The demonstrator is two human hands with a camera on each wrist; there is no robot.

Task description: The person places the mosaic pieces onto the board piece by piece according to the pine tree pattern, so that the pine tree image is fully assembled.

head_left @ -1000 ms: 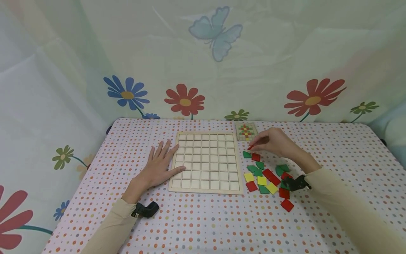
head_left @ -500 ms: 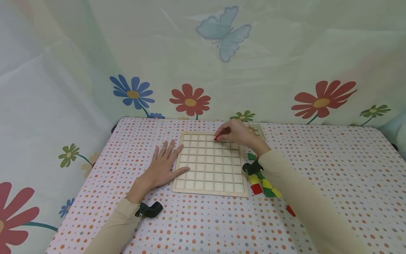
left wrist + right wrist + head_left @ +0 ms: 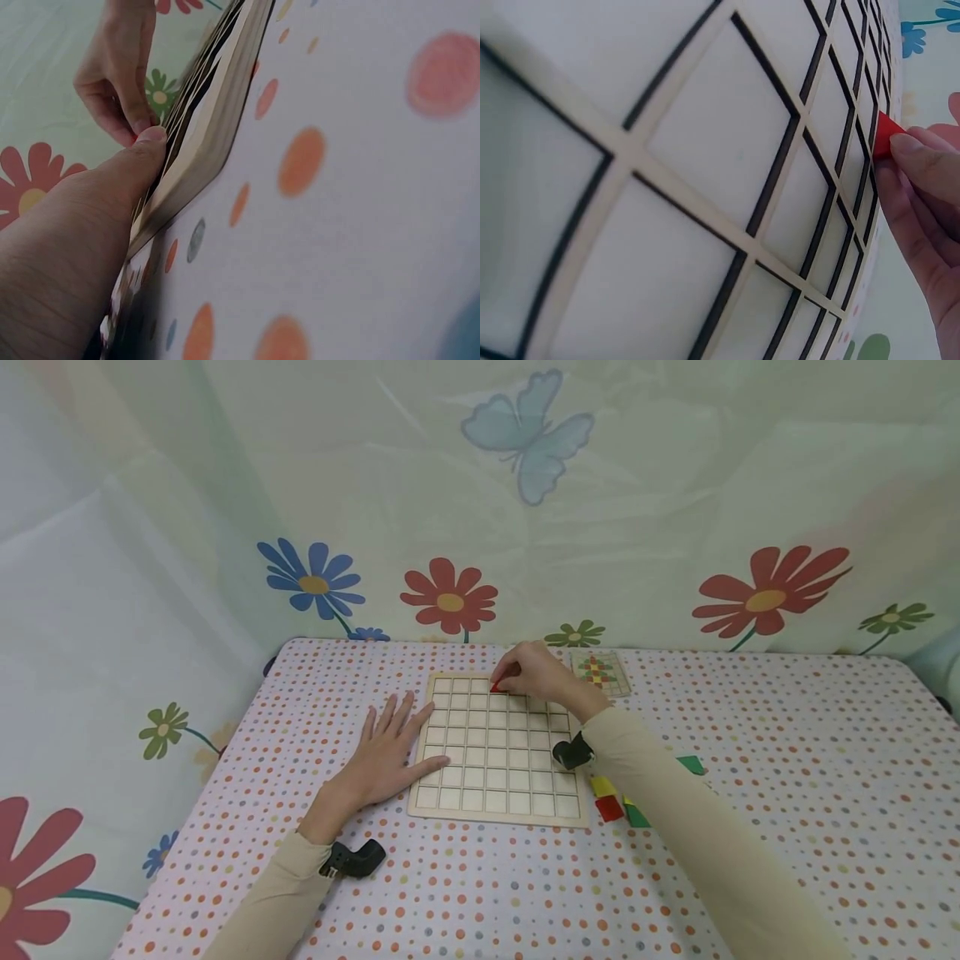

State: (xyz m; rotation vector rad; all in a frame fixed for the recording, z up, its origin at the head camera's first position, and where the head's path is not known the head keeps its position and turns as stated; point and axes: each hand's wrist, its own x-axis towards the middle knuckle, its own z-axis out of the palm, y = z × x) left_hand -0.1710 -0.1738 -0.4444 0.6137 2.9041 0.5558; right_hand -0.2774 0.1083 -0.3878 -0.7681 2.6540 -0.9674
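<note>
A pale wooden grid board (image 3: 476, 750) with bare square cells lies on the dotted table. My right hand (image 3: 531, 670) pinches a small red tile (image 3: 885, 136) between thumb and fingers, right at a cell in the far row near the middle. In the right wrist view, one corner of the tile points at the board's grid lines. My left hand (image 3: 386, 756) lies flat with spread fingers at the board's left side, thumb and forefinger over its edge. The left wrist view shows that thumb (image 3: 139, 161) resting on the frame.
A pattern card (image 3: 602, 675) lies beyond the board's far right corner. Right of the board are a red square tile (image 3: 609, 808), a yellow tile (image 3: 602, 787) and green tiles (image 3: 692, 765). The right forearm hides part of that pile.
My right hand has carried the red tile leftward from beside the loose tiles to the board's far row. My left hand stays at the board's left edge.
</note>
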